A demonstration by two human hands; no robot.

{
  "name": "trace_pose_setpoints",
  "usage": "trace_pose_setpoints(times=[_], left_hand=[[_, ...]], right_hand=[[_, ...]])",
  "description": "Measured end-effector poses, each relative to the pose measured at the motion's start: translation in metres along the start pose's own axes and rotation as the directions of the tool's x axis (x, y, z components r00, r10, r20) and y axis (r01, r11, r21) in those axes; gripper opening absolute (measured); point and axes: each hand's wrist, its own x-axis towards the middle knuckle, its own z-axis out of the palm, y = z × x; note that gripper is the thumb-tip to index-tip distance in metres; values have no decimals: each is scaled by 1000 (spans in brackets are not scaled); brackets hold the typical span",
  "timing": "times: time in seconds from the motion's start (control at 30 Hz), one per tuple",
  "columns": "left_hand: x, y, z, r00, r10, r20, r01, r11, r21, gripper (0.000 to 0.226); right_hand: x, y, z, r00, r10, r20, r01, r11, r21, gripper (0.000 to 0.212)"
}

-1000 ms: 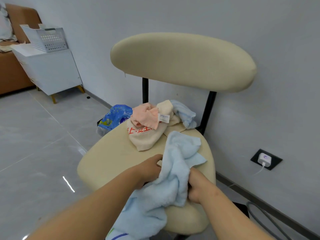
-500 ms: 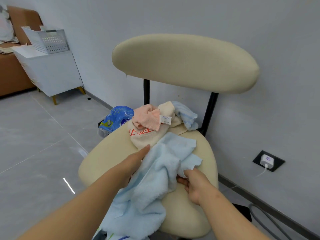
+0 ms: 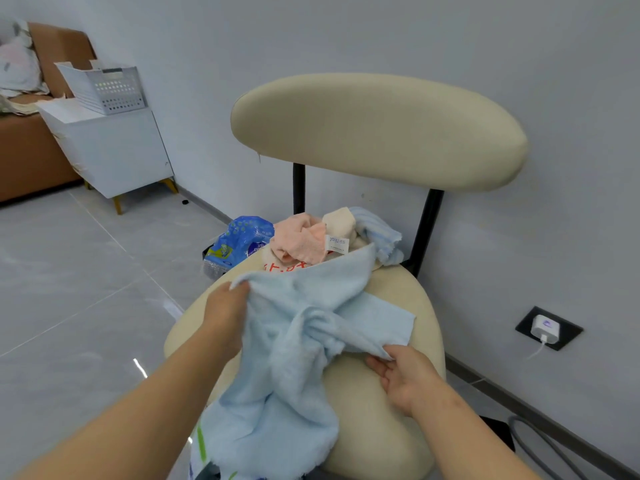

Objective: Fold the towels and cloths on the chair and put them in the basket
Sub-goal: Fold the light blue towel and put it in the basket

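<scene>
On the chair (image 3: 412,292) seat, the light blue towel (image 3: 304,344) lay long from back to front, left hand (image 3: 225,306) gripping its far corner, right hand (image 3: 405,375) pinching its side edge.

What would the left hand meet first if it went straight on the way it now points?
Probably the beige cloth with red lettering at the back of the cream padded chair, just beyond the light blue terry towel the left hand grips; depth is unclear.

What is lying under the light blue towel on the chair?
Under the blue towel show the seat and the cream cloth with red print, partly covered. Anything else beneath is hidden.
</scene>
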Motion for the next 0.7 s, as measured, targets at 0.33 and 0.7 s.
trace_pose_setpoints(times=[0.33, 0.7], left_hand=[[-18, -10, 8, 985, 36, 167, -51, 994, 92, 7], [-7, -25, -4, 964, 263, -45, -136, 629, 765, 47]], right_hand=[[-2, -7, 4, 999, 45, 17, -43, 994, -102, 14], [-6, -39, -25, 840, -430, -330, 153, 772, -617, 60]])
